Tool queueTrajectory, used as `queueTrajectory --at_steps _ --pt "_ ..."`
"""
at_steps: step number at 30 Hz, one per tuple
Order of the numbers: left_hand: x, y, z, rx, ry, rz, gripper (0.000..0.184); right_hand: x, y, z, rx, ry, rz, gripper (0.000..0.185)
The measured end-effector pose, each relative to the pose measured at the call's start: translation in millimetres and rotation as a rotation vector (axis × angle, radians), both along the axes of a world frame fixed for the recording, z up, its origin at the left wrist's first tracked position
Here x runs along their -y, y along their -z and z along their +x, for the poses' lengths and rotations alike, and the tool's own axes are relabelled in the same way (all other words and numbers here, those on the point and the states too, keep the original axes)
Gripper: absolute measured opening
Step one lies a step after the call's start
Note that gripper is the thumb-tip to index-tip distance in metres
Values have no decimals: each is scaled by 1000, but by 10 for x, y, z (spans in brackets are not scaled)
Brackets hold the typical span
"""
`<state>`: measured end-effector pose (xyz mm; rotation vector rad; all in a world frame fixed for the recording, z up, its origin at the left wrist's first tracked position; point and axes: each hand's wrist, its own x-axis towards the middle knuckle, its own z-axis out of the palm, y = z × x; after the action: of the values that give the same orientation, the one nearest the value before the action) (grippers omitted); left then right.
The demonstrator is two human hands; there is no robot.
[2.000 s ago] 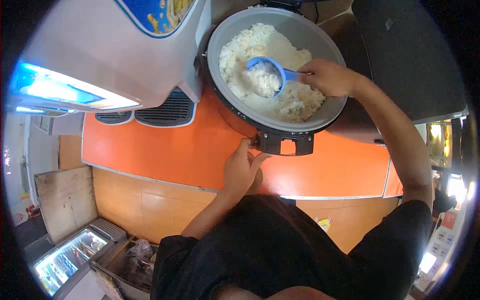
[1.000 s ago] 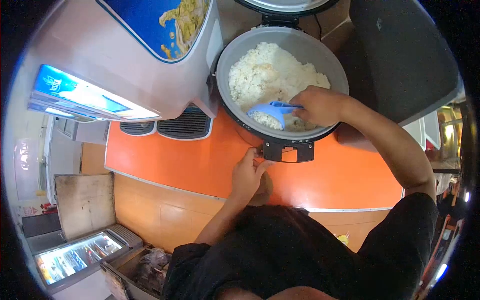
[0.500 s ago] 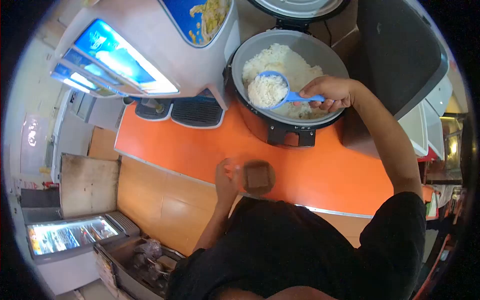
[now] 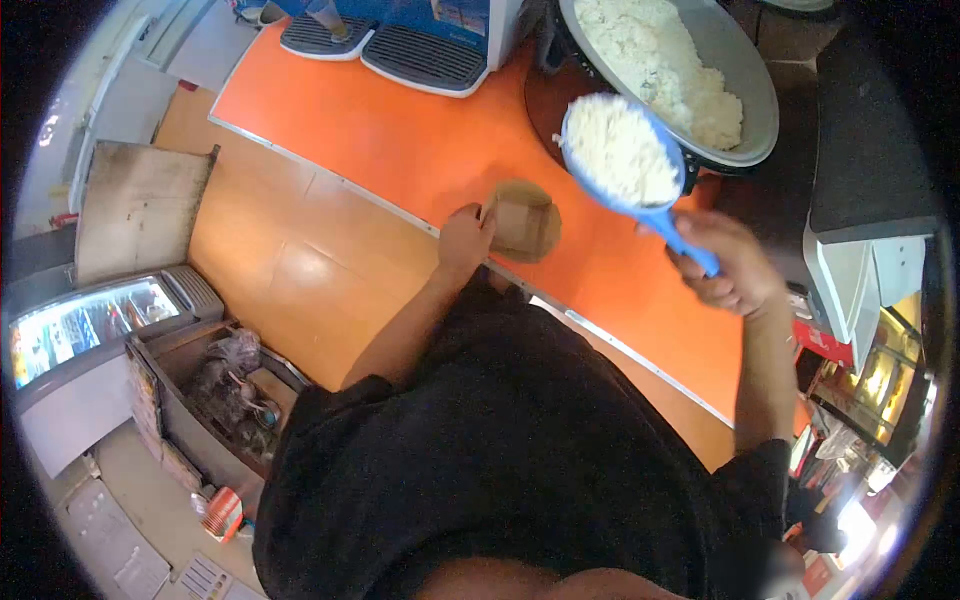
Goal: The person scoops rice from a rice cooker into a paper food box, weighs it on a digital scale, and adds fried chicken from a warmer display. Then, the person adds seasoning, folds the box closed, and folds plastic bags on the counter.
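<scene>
My right hand (image 4: 732, 262) is wrapped round the handle of a blue scoop (image 4: 690, 240), which is heaped with white cooked rice (image 4: 622, 152). The scoop is in the air in front of the rice cooker pot (image 4: 765, 110), where more rice (image 4: 655, 65) lies. Down at the near edge of the orange counter (image 4: 400, 150), my left hand (image 4: 467, 240) grips the left side of a brown paper food box (image 4: 527, 222). The box is open at the top, and no food shows inside it. My left fingertips are partly hidden by its wall.
A drink dispenser's drip trays (image 4: 425, 58) stand at the back left, with a clear cup (image 4: 328, 18) on one. A dark, lidded container (image 4: 875, 130) borders the right side. On the floor side are a glass-topped freezer (image 4: 95, 325) and an open bin (image 4: 230, 390) with plastic inside.
The loaded scoop has come out of the cooker pot toward me and the box. My left hand, blurred beside the box before, now grips its side. The camera view has shifted.
</scene>
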<state>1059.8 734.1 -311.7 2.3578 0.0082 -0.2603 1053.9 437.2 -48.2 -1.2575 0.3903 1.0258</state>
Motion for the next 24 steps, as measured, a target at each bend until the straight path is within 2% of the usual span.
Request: queueTrajectory --at_steps 2,8,10,11,12,13,14,16,17,20,24 --pt "-19 19 42 -1 6 -8 32 -177 250 -245 -75 80 31 32" --pt "-94 4 95 -17 46 -144 33 -633 1398 -641 -106 282 -68 27" --pt "-128 68 84 -60 51 -193 33 -718 1722 -694 78 255 -301 30" --pt "-147 106 105 -89 57 -233 33 -761 1878 -715 79 252 -310 30" --pt "-160 174 112 -90 55 -242 33 -796 2025 -747 323 141 -611 30" --pt "-170 245 95 -38 75 -251 33 -857 2071 -768 566 18 -906 30" --pt "-179 310 79 13 96 -257 34 -929 2100 -790 560 12 -911 30" --pt "-188 341 74 5 111 -247 36 -1128 2129 -842 865 -52 -1239 31" --pt "-198 346 78 8 126 -232 38 -1165 2235 -872 952 -49 -1291 34" --pt "-224 431 82 -125 177 -321 42 -1343 2238 -891 976 -56 -1385 38" --pt "-243 335 46 -160 125 -379 42 -1401 2134 -944 1024 -14 -1410 36"
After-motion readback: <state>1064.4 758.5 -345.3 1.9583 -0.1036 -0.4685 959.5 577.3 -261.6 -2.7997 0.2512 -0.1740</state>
